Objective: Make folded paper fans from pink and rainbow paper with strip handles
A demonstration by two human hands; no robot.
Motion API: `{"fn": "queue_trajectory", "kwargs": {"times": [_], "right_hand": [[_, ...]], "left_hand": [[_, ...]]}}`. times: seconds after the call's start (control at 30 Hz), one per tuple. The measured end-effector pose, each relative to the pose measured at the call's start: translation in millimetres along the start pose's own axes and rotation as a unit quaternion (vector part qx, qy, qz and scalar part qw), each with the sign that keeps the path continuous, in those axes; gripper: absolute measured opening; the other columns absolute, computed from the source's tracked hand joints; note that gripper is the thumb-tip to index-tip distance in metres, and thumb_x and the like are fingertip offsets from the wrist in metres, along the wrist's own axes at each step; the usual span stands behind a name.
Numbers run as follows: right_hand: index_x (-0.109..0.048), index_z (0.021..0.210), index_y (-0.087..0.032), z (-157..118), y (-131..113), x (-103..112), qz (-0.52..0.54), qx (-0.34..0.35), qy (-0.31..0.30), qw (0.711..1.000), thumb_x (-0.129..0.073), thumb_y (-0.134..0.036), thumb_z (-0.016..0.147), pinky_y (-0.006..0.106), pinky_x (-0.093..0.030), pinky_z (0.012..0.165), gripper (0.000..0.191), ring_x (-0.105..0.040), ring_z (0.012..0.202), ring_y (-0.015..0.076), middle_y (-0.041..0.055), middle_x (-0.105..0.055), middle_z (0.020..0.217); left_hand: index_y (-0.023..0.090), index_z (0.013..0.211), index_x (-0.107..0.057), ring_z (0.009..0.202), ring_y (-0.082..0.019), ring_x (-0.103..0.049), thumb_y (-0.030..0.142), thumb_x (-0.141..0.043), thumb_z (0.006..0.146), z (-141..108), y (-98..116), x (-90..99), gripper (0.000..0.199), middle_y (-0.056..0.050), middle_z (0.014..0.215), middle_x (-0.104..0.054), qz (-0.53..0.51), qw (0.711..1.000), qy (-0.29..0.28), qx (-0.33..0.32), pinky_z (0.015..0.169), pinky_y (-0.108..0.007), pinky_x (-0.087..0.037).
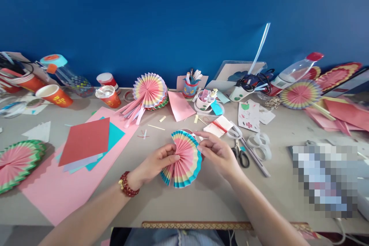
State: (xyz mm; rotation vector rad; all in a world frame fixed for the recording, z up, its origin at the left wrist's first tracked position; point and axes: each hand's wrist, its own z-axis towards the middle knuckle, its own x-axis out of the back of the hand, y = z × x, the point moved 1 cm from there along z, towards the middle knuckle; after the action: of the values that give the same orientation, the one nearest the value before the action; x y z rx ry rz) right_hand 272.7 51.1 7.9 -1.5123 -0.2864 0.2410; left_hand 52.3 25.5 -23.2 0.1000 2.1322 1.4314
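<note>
The left hand point(165, 159) is pinching the pleated paper fan point(187, 159) near its centre, and the right hand point(217, 153) is gripping its blue outer edge between thumb and fingers. The fan is hanging between both hands, just above the table point(213, 203). The scissors point(241, 154) are lying just beside the right hand; red and blue sheets point(86, 141) are lying beyond the left hand, off to its left.

Left hand point(165, 159) pinched pleated paper fan point(187, 157) near its center; right hand point(215, 150) touched its blue edge. Scissors point(241, 153) lay beside right hand, red paper sheet point(86, 141) on pink sheet point(69, 177) at left, blue wall point(184, 19) behind
</note>
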Motion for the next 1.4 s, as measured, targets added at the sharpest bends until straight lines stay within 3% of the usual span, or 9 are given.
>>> {"fn": "queue_trajectory", "kwargs": {"times": [0.2,0.3,0.4,0.63,0.83,0.97,1.1,1.2,1.4], "right_hand": [[-0.026,0.155,-0.024,-5.2,-2.5,-4.4,-0.042,0.028,-0.133,0.990,-0.075,-0.039,0.085,0.033,-0.060,0.074,0.088,-0.069,0.085,0.0197,0.0093,-0.069,0.110],[-0.017,0.158,-0.026,-7.0,0.1,-6.5,-0.074,0.012,-0.155,0.985,-0.071,-0.030,0.088,0.033,-0.060,0.075,0.089,-0.070,0.089,0.0198,0.0096,-0.068,0.114],[-0.019,0.157,-0.023,-4.5,3.3,-4.7,-0.012,0.014,-0.124,0.992,-0.063,-0.029,0.092,0.035,-0.059,0.080,0.079,-0.070,0.094,0.0205,0.0093,-0.070,0.109],[-0.058,0.134,-0.022,0.6,1.8,3.6,0.020,-0.008,-0.038,0.999,-0.063,-0.041,0.094,0.031,-0.057,0.075,0.045,-0.067,0.083,0.0181,0.0055,-0.070,0.094],[-0.008,0.160,-0.030,-11.5,-4.5,-7.6,-0.177,0.100,-0.111,0.973,-0.085,-0.062,0.063,0.050,-0.052,0.098,0.128,-0.058,0.122,0.0355,0.0184,-0.042,0.151],[-0.002,0.161,-0.030,-13.3,2.7,-13.5,-0.294,0.157,-0.038,0.942,-0.080,-0.047,0.078,0.054,-0.053,0.096,0.115,-0.061,0.115,0.0346,0.0188,-0.047,0.145],[-0.019,0.159,-0.031,-9.0,6.1,-9.6,-0.217,0.190,0.014,0.957,-0.073,-0.034,0.087,0.044,-0.056,0.093,0.090,-0.066,0.103,0.0258,0.0111,-0.062,0.122],[-0.027,0.155,-0.033,-6.0,4.8,-8.3,-0.130,0.159,0.019,0.979,-0.074,-0.033,0.087,0.042,-0.057,0.092,0.082,-0.065,0.104,0.0232,0.0105,-0.060,0.126],[-0.026,0.154,-0.034,-5.2,2.6,-14.5,0.120,-0.040,-0.118,0.985,-0.077,-0.043,0.084,0.037,-0.060,0.081,0.087,-0.066,0.111,0.0248,0.0147,-0.055,0.141]], "left_hand": [[0.019,0.110,-0.065,0.104,-0.019,-0.064,0.040,-0.074,0.087,-0.3,0.9,0.2,0.032,-0.005,0.113,-0.070,-0.044,0.995,0.081,-0.035,0.095,-0.032,-0.050],[0.020,0.111,-0.064,0.105,-0.019,-0.065,0.039,-0.074,0.087,0.9,0.3,1.6,0.033,-0.005,0.114,-0.070,-0.047,0.995,0.080,-0.043,0.095,-0.032,-0.050],[0.020,0.113,-0.063,0.105,-0.019,-0.066,0.036,-0.075,0.086,1.9,-1.6,3.8,0.034,-0.006,0.114,-0.070,-0.039,0.998,0.047,-0.030,0.093,-0.031,-0.053],[0.018,0.115,-0.061,0.080,-0.019,-0.071,0.032,-0.078,0.083,-2.4,3.3,-1.8,0.039,-0.009,0.104,-0.070,-0.053,0.997,-0.039,0.046,0.069,-0.034,-0.062],[0.017,0.121,-0.061,0.076,-0.016,-0.070,0.032,-0.070,0.091,-1.8,5.5,-5.1,0.035,-0.007,0.097,-0.070,-0.132,0.991,-0.001,0.010,0.074,-0.031,-0.061],[0.017,0.117,-0.062,0.080,-0.016,-0.070,0.033,-0.068,0.092,-1.3,1.6,-4.5,0.030,-0.007,0.097,-0.070,-0.135,0.991,-0.003,0.001,0.077,-0.029,-0.059],[0.017,0.109,-0.060,0.070,-0.014,-0.068,0.040,-0.064,0.094,-4.0,0.2,-5.1,0.028,-0.006,0.091,-0.067,-0.080,0.993,-0.084,0.024,0.065,-0.025,-0.057],[0.017,0.113,-0.056,0.057,-0.009,-0.059,0.040,-0.054,0.099,-9.3,2.4,-7.7,0.027,-0.004,0.084,-0.064,0.004,0.986,-0.165,0.021,0.053,-0.019,-0.049],[0.017,0.105,-0.054,0.056,-0.008,-0.041,0.033,-0.043,0.101,-18.5,7.1,-14.4,0.020,0.002,0.075,-0.051,0.139,0.974,-0.179,-0.005,0.049,-0.017,-0.035]]}}
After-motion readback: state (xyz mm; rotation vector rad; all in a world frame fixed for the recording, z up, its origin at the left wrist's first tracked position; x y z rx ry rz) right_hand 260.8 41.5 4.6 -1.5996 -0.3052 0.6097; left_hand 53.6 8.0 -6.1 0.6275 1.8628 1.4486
